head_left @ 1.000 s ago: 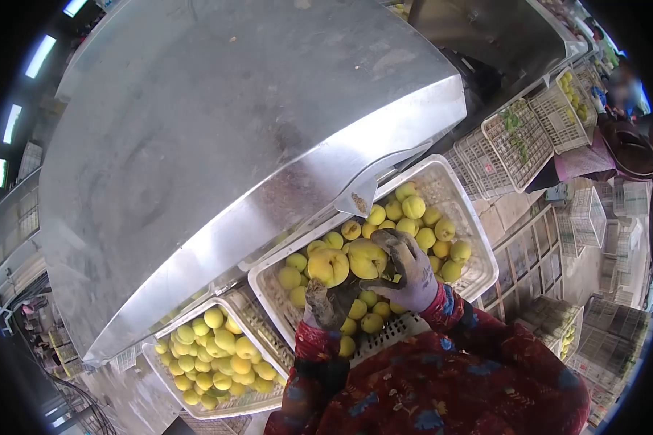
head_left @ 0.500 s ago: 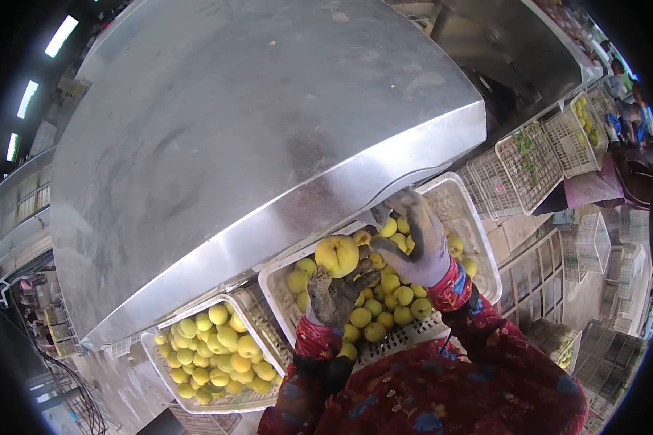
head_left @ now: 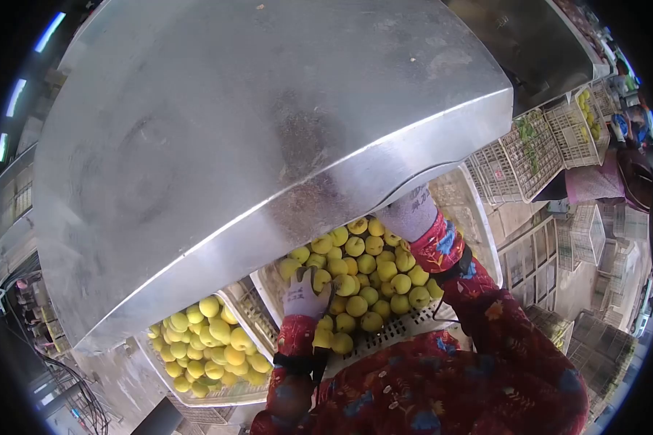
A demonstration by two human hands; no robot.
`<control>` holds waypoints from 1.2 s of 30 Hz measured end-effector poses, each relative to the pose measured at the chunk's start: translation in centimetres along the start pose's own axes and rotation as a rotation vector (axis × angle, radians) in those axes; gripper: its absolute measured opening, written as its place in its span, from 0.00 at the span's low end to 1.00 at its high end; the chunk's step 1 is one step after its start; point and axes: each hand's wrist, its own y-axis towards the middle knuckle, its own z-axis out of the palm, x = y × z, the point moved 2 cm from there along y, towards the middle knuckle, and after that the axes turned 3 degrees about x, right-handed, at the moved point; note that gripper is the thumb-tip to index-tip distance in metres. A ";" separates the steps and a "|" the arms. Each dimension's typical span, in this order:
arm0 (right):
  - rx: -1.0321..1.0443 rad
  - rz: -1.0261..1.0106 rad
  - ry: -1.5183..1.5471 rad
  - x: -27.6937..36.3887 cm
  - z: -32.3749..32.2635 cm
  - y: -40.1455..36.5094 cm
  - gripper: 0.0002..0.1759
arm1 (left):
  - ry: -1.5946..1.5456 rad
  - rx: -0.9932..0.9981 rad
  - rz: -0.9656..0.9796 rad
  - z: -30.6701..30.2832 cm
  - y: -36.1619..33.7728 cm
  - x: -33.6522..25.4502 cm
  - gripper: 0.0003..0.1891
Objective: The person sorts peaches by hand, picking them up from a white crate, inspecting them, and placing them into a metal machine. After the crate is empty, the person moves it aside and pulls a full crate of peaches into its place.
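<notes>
My left hand (head_left: 306,296), in a pale glove with dark, dirty fingers, rests low in the white crate (head_left: 484,235) of yellow peaches. Its fingers curl around a yellow peach (head_left: 321,280) at the left side of the pile. More peaches (head_left: 366,264) lie loosely heaped between my two hands. My right hand (head_left: 410,215), gloved the same way, reaches across the far side of the pile. Its fingers are hidden under the lip of the metal machine (head_left: 305,206), so what they touch cannot be made out.
The machine's broad metal top overhangs the crate's far edge. At left stands a second crate (head_left: 146,357) full of yellower peaches. Stacked plastic crates (head_left: 511,163) line the right, one with green leaves (head_left: 526,145). A person (head_left: 606,174) is beyond them.
The large peach in my left hand has gone from view, and that hand is down on the pile. My right hand has moved farther under the metal lip. The view has shifted slightly.
</notes>
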 end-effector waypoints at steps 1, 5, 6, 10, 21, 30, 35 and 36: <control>-0.023 0.046 0.069 0.7 -1.6 0.4 0.26 | 0.216 0.039 -0.061 1.1 -0.2 -0.2 0.30; -0.081 0.107 0.189 4.1 -3.6 -1.9 0.28 | 0.776 0.051 -0.014 9.4 2.6 5.7 0.34; 0.069 0.051 0.226 4.3 -2.1 -4.3 0.31 | 0.551 0.175 -0.130 7.4 2.0 4.2 0.36; 0.967 0.450 0.371 5.5 8.1 -14.0 0.36 | 0.620 0.152 -0.131 9.8 4.2 4.8 0.34; 0.820 0.596 0.730 4.5 3.4 -14.8 0.47 | -0.205 0.084 -0.030 4.3 2.2 2.4 0.40; 0.438 0.381 0.592 8.7 -4.6 -10.0 0.45 | -1.547 0.006 0.515 0.6 -3.6 -3.8 0.40; 0.053 0.604 0.572 7.8 -6.1 -6.7 0.40 | -1.728 0.131 0.484 -2.1 -5.4 -5.2 0.39; -0.028 0.523 0.426 6.5 -5.1 -5.6 0.38 | -1.754 0.175 0.497 -2.5 -5.5 -5.5 0.40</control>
